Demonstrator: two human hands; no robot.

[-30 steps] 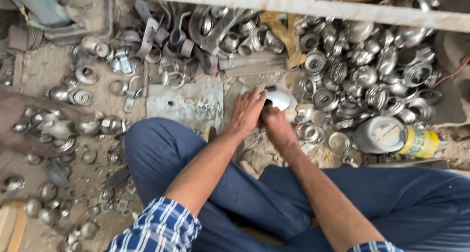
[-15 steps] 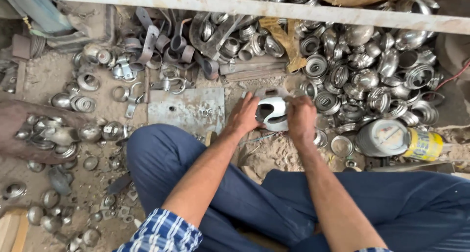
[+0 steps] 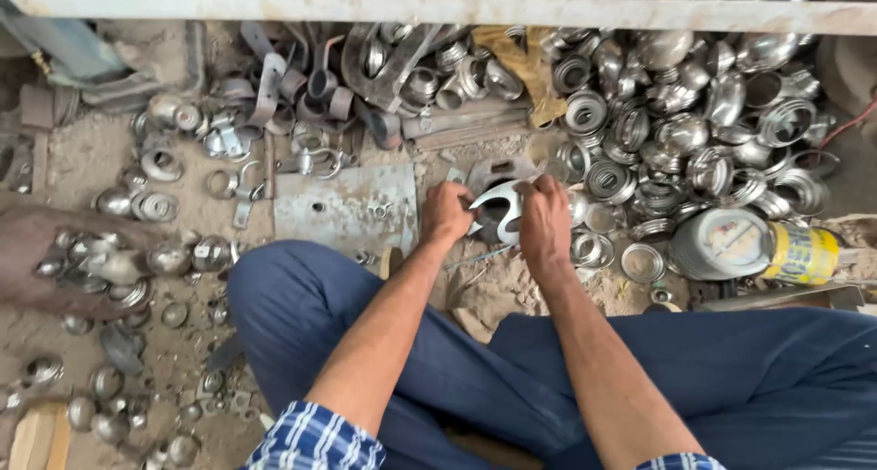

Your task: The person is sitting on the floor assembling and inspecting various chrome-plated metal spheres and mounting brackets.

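Just right of the plate [image 3: 343,210], left hand [image 3: 445,214] and right hand [image 3: 544,225] clamp fingers on a curved part [image 3: 498,207]; its thin edge could cut if grip slips.

A: Clothing, noted from above: dark blue trousers [image 3: 384,342], plain cloth, creased over both legs.

B: Shirt?

A: Checked blue and white with thin dark lines, short sleeves [image 3: 315,443], ending above the elbows. Forearms bare.

B: Anything on the left hand [image 3: 445,212] or right hand [image 3: 545,225]?

A: No gloves, rings, watch or bands visible. Dusty-looking.
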